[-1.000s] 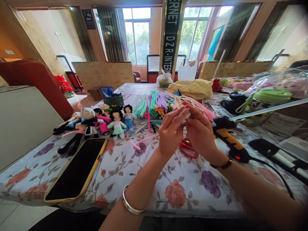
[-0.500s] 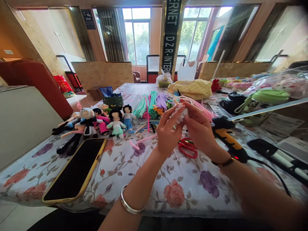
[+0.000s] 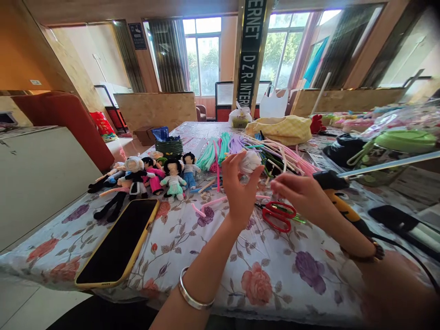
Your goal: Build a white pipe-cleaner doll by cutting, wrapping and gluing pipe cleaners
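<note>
My left hand (image 3: 239, 188) is closed on a white fluffy ball (image 3: 250, 162), gripping it between thumb and fingers above the table. My right hand (image 3: 302, 195) is apart from the ball, to its right, with fingertips pinched together; whatever they hold, if anything, is too small to make out. Below the right hand lie red-handled scissors (image 3: 277, 216). A bent pink chenille stem (image 3: 211, 204) rests on the tablecloth left of the scissors. Behind my hands are bundles of chenille stems in green (image 3: 209, 155), purple (image 3: 235, 144) and pink (image 3: 304, 162).
Several small dolls (image 3: 173, 178) sit at the left beside a dark green basket (image 3: 169, 145). A yellow-cased phone (image 3: 118, 245) lies at the front left. At right are a glue gun (image 3: 338, 197) with its cord, and a green-lidded container (image 3: 388, 156). A yellow cloth pouch (image 3: 282, 129) lies behind.
My right hand has come away from the ball, moving right and down. My left hand keeps hold of the ball, which now shows more fully. The view has shifted slightly.
</note>
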Demonstrator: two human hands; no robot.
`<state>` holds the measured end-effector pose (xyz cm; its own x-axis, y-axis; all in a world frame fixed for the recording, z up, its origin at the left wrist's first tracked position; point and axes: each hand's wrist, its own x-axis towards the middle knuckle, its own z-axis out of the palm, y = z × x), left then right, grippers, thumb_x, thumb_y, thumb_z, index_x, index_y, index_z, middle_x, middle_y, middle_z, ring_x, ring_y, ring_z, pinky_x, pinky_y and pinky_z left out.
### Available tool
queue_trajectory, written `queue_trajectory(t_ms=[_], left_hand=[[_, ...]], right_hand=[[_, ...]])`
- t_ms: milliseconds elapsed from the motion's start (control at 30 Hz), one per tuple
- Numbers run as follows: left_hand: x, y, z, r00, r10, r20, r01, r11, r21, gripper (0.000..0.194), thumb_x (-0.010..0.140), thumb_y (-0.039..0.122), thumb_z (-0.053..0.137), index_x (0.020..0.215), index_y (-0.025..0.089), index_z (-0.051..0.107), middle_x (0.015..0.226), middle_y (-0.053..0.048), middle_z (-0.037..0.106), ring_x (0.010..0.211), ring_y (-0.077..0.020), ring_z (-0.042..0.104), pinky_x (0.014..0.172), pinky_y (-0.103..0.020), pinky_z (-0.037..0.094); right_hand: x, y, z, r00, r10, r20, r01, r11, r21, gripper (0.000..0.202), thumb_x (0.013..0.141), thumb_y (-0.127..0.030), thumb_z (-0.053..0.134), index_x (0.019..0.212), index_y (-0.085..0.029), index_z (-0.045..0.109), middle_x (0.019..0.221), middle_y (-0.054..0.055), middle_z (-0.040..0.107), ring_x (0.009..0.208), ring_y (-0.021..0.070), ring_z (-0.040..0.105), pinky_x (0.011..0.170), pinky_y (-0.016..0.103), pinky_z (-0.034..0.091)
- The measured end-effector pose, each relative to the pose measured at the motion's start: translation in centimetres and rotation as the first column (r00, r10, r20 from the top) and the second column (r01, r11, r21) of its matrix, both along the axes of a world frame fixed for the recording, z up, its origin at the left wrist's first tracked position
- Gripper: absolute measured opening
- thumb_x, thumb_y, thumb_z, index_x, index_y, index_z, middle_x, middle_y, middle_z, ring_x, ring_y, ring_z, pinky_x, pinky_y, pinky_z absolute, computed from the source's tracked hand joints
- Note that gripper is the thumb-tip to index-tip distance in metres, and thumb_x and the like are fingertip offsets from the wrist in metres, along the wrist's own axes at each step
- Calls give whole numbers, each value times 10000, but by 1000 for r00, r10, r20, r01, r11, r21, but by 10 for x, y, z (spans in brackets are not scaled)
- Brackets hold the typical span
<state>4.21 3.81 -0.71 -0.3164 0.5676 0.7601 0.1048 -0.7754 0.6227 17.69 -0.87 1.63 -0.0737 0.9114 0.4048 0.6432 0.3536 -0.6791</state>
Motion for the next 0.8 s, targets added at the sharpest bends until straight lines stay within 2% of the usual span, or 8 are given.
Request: queue_trajectory(t_ms=[67,167,233,300,433,567,700,800], left_hand=[[-1,0,0,999,-2,39,4,999,-41,397,731,358,700,1093,274,563,1161,-63,515,1091,-185,509,734,-242,518],[-2,1,0,996,16,83,-7,995,-96,417,717,370,710,1090,262,558,1160,-69,511,1083,-185,507,721,-233,513],[-2,3,0,992,23,126,-5,991,-137,420,711,365,715,1083,250,557,1154,-73,516,1070,-182,518,722,-231,514],[-3,5,-1,984,9,180,23,984,-178,426,717,366,710,1090,241,546,1155,-78,527,1056,-177,536,736,-236,519],[-4,8,-1,972,-6,234,62,970,-233,440,740,385,685,1116,238,511,1154,-79,560,1026,-169,571,768,-255,524],[-3,9,-2,973,-21,230,74,972,-224,477,719,370,706,1127,243,493,1168,-76,562,1013,-165,585,777,-256,529],[-2,8,-3,982,-25,189,63,978,-199,494,702,314,724,1136,257,494,1188,-75,552,1065,-181,565,789,-260,527],[-2,6,-3,990,-20,138,45,982,-181,505,710,269,714,1162,265,488,1212,-76,540,1098,-192,550,804,-271,521]], right_hand=[[5,-2,-5,957,22,288,-4,998,-61,333,846,-403,485,596,-204,578,506,-5,551,470,130,479,460,267,331],[12,-4,-15,879,79,470,-15,990,-138,243,811,-367,530,650,-204,612,533,-4,610,477,134,523,469,257,335],[16,-6,-21,848,155,506,-49,975,-216,189,790,-356,560,680,-210,608,552,-8,628,486,137,544,466,250,338],[19,-8,-26,822,168,544,-64,977,-205,205,782,-378,575,663,-210,578,580,1,630,511,146,556,480,254,351],[19,-9,-34,782,30,623,6,998,-56,178,747,-370,613,708,-204,562,685,45,648,596,189,596,531,277,388],[14,-10,-39,732,-36,680,55,998,-6,117,766,-301,586,743,-189,561,711,75,663,637,217,624,556,292,403],[11,-13,-36,669,-80,739,38,997,73,133,796,-277,562,695,-194,537,676,88,654,641,240,631,549,305,395],[12,-16,-28,674,-94,733,48,995,83,82,802,-251,563,755,-183,555,703,96,670,649,243,644,548,306,404]])
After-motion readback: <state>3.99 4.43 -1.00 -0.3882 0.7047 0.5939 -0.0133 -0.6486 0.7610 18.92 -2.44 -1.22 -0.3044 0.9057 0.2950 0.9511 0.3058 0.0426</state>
